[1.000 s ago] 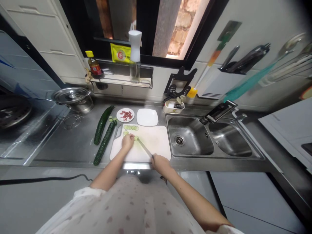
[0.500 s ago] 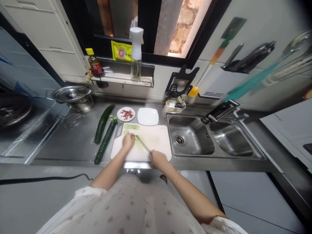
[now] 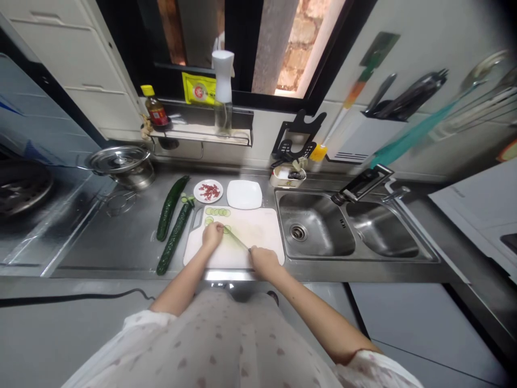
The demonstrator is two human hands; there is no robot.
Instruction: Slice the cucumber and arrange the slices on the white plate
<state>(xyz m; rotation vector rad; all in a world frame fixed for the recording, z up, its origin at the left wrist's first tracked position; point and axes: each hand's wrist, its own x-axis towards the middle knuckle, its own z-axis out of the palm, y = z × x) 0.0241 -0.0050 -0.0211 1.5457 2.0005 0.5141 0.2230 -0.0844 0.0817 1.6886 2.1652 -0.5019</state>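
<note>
Steel surface (image 3: 121, 242): runs the full width, with a double sink (image 3: 319, 215) set in at the right.

White cutting board (image 3: 262, 237): flat on the surface, its right edge just beside the sink and its near edge at the front lip.

Two whole cucumbers (image 3: 172, 200): side by side on the surface, just left of the board, untouched.

Left hand (image 3: 212, 235): on the board, grip curled down over a cucumber piece (image 3: 226, 230) and pinning it. Only the cut end shows past the fingertips.

Right hand (image 3: 263, 261): grip closed fully round the handle of the knife (image 3: 239, 242). The blade angles up-left across the board, with its tip at the exposed end of the piece.

Cut slices (image 3: 217, 212): a short row along the far edge of the board, apart from both hands.

Judgement, slicing step:
- Tuck the left fingertips back behind the knuckles, since the blade works right beside them
- Hold the blade square to the piece so the rounds come out even
- Walk the left hand back a little after each cut
- Press the piece down firmly, as a round piece tends to roll
- Leave the short last stub rather than chase it
</note>
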